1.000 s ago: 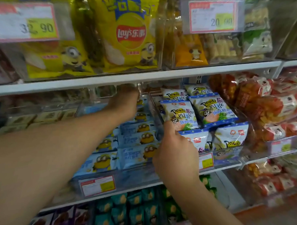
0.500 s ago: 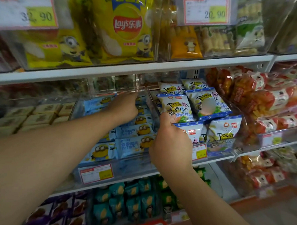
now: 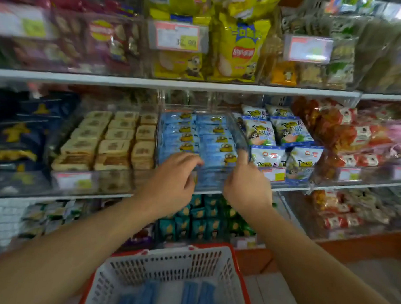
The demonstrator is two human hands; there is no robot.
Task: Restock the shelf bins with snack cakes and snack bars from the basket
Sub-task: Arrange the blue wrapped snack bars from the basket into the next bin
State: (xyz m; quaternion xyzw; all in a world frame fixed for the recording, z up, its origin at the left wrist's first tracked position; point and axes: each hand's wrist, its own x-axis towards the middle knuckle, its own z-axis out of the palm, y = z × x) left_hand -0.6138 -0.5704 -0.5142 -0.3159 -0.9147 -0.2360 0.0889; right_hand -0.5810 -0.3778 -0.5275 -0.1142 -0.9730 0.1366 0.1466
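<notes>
A clear shelf bin (image 3: 236, 132) on the middle shelf holds two rows of blue minion snack packs (image 3: 208, 138). My left hand (image 3: 171, 177) hovers at the bin's front with loosely curled fingers and holds nothing. My right hand (image 3: 247, 185) grips the bin's front right corner, thumb pointing up along its clear side wall. Below my arms sits a white basket with a red rim (image 3: 167, 264). Several blue packs (image 3: 193, 296) lie in it.
Tan snack cakes (image 3: 110, 138) fill the bin to the left and white-blue bags (image 3: 276, 134) the bin to the right. Red packs (image 3: 347, 137) lie further right. Yellow chip bags (image 3: 240, 50) sit on the shelf above, and teal packs (image 3: 199, 218) on the shelf below.
My left hand has drawn back from deep inside the blue bin to its front edge. The view has pulled back and dropped, bringing the basket into sight. My right hand stays at the bin's corner.
</notes>
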